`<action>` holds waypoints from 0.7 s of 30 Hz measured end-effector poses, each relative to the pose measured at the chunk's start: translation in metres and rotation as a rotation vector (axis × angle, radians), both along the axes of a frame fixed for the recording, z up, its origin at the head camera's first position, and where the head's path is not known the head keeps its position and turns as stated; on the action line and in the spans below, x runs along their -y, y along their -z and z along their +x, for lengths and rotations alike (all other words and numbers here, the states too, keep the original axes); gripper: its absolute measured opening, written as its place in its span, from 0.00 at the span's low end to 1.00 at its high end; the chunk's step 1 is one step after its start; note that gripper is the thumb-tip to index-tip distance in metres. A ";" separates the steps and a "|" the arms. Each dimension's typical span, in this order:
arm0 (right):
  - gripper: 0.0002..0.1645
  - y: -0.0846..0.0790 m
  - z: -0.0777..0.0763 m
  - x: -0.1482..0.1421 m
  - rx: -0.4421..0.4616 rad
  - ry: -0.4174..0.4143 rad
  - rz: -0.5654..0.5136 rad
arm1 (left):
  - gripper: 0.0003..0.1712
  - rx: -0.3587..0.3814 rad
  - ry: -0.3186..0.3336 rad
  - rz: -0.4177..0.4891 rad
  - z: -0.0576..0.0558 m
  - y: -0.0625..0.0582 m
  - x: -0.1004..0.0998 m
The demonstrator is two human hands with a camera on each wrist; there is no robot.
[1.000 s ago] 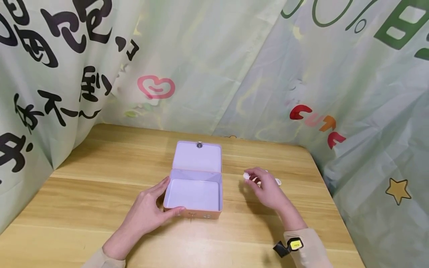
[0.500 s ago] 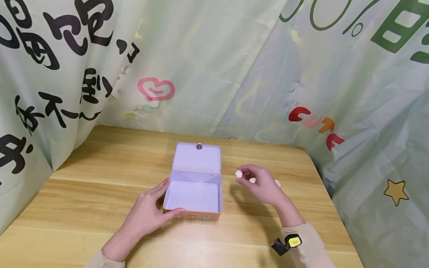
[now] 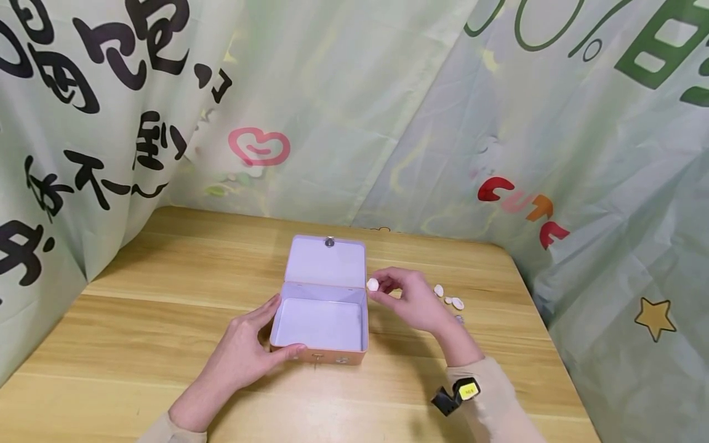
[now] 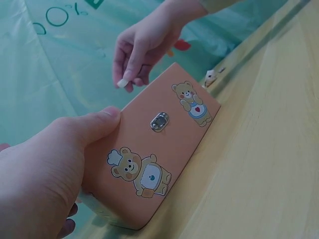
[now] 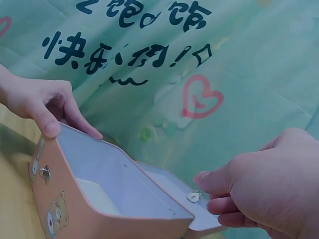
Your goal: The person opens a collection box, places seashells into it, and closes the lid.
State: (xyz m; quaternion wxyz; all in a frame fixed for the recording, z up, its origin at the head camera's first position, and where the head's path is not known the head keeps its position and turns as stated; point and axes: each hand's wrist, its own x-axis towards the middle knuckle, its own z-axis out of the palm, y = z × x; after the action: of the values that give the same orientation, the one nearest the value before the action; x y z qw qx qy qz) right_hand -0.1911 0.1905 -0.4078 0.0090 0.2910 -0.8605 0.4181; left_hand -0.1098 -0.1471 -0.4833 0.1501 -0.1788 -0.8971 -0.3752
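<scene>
From where I'm standing, the person's right grip point(image 3: 412, 301) is now sitting farther left than a second ago, carrying a small, white, rounded piece point(image 3: 373, 285) up just beside the right edge of a hinged tin box point(image 3: 319, 323). Thumb and fingertips are pinching that piece. Its shift is uncovering more white pieces point(image 3: 457, 303) on the desk point(image 3: 194, 277), smooth and roughly oval, with a greyish one point(image 3: 460, 319) lying partly behind the wrist; they're too small for me to identify.

The left grip point(image 3: 238, 347) is holding the box at its left front corner, thumb lying along the front edge, and the box is staying put. Its rectangular lid point(image 3: 325, 264) is leaning back, showing a smooth lilac inside with rounded corners. Outside, the front is wearing a peachy-orange coat, a shiny oval metal clasp point(image 4: 159, 121) and two printed bears point(image 4: 142, 172). The wood-grain desk is gleaming faintly, and a soft, creased, printed curtain point(image 3: 332, 80) is hanging behind.
</scene>
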 end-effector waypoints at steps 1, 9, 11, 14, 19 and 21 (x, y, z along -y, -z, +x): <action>0.13 0.001 -0.001 0.002 0.002 -0.010 -0.004 | 0.65 0.002 -0.001 0.000 0.000 0.000 0.000; 0.15 0.004 -0.005 0.022 0.026 -0.063 -0.003 | 0.65 0.007 -0.002 0.007 0.000 0.000 0.000; 0.14 0.005 -0.006 0.027 0.029 -0.078 -0.009 | 0.65 0.009 -0.004 0.009 0.000 0.000 0.000; 0.13 0.008 -0.007 0.034 0.041 -0.097 -0.015 | 0.65 0.015 -0.005 0.010 0.000 -0.001 0.000; 0.13 0.013 -0.008 0.046 0.090 -0.117 -0.012 | 0.65 0.021 -0.004 0.012 0.000 0.000 0.000; 0.13 0.014 -0.008 0.050 0.102 -0.123 -0.010 | 0.65 0.018 -0.003 0.014 -0.001 0.000 0.001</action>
State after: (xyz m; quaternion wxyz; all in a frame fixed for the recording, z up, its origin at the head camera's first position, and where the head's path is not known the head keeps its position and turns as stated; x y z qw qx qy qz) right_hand -0.1994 0.1400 -0.4222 -0.0592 0.3216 -0.8383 0.4363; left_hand -0.1104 -0.1477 -0.4835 0.1437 -0.1729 -0.8960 -0.3828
